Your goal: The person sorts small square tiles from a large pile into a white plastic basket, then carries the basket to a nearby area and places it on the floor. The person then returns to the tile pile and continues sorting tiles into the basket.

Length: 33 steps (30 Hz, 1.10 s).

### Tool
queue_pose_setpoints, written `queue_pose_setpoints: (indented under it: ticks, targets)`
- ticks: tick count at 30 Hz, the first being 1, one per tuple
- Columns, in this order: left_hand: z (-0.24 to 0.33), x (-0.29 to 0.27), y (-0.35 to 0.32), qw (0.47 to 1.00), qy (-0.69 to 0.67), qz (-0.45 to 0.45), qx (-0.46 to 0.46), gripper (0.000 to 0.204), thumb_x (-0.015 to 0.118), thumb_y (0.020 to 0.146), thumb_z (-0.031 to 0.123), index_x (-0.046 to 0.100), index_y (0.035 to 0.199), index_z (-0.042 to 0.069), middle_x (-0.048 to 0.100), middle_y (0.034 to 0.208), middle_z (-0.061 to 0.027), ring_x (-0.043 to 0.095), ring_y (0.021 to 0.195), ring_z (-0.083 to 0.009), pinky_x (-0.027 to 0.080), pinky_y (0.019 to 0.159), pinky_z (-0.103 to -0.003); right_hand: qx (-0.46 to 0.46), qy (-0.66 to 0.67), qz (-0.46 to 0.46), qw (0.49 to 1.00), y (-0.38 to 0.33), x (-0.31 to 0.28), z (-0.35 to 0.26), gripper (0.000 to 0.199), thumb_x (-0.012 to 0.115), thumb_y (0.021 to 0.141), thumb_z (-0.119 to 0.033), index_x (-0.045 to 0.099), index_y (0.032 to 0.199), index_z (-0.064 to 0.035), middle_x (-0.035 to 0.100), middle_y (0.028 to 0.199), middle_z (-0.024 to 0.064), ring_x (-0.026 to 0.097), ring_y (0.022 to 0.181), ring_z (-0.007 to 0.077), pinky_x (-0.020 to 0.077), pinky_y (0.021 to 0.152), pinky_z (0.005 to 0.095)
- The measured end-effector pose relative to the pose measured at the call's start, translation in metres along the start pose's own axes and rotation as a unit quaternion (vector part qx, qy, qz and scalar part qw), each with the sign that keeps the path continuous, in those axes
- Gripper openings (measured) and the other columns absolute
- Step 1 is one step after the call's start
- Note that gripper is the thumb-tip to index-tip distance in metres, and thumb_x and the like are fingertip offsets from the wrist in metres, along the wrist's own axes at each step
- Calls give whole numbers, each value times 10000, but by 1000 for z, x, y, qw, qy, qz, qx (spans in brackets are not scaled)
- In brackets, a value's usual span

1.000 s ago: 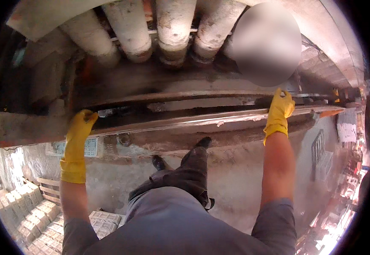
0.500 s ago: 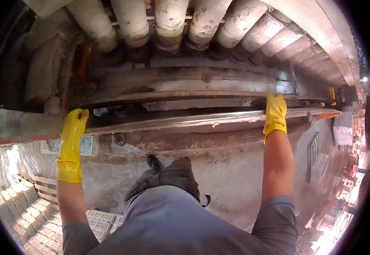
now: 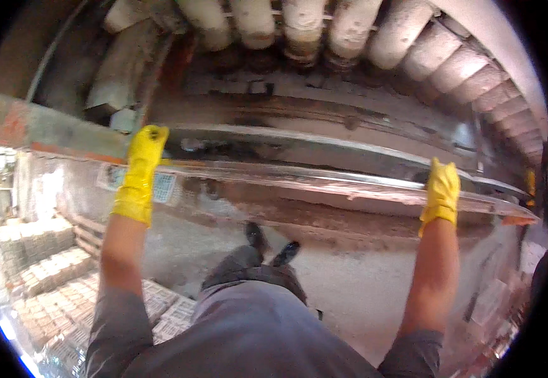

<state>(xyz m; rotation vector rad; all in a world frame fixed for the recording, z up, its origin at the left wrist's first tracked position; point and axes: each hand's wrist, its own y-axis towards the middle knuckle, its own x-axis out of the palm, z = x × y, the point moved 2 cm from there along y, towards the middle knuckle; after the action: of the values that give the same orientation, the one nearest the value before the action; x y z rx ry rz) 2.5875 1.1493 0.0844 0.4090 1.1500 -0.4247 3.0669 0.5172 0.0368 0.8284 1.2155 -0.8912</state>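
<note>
My left hand (image 3: 147,151), in a yellow rubber glove, is closed at the left end of a long metal edge (image 3: 299,175) that crosses in front of me. My right hand (image 3: 444,186), gloved alike, has its fingers curled down at the right part of that edge. What lies inside either fist is hidden. Just beyond the edge, a pale, thin curved strip (image 3: 324,140) runs between the hands, with a dark band under it. Ragged whitish residue clings to the near side of the metal edge.
Thick pale rollers or pipes (image 3: 304,28) line up overhead at the far side. A rust-stained beam (image 3: 66,129) extends left. Stacked pale blocks (image 3: 53,271) and crates stand at lower left. A pale perforated crate (image 3: 164,187) sits below my left hand. My dark boots (image 3: 285,253) are on the concrete floor.
The view has tilted, so both hands appear lower and further right. The pale curved strip now shows beyond the metal edge. Both boots are visible. The hands stay closed at the edge.
</note>
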Motion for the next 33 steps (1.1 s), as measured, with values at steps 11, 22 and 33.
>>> queue_pose_setpoints:
  ticks: [11,22,33]
  targets:
    - [-47,23,23,997,-72,22,-35,432,768,959,438,783,1098,29,800,1063,-157,755,985,-305,576,888,-420,81,13,27,996,22,-3,-17,526,490,1076,-495,712,1194,-33,698,1213,290,665,1191,437,532,1008,530]
    - [-30,28,18,997,-5,48,-61,421,722,965,512,784,1064,107,806,1067,-122,756,1004,-359,569,862,-467,161,123,-3,979,25,2,5,647,565,978,-555,677,1227,31,700,1253,307,643,1211,486,490,1030,524]
    - [10,25,11,995,36,67,-67,430,724,942,511,787,1073,107,794,1081,-148,744,1049,-384,572,892,-479,159,148,-42,975,12,-19,8,606,581,992,-511,691,1152,63,733,1153,303,693,1130,453,527,965,504]
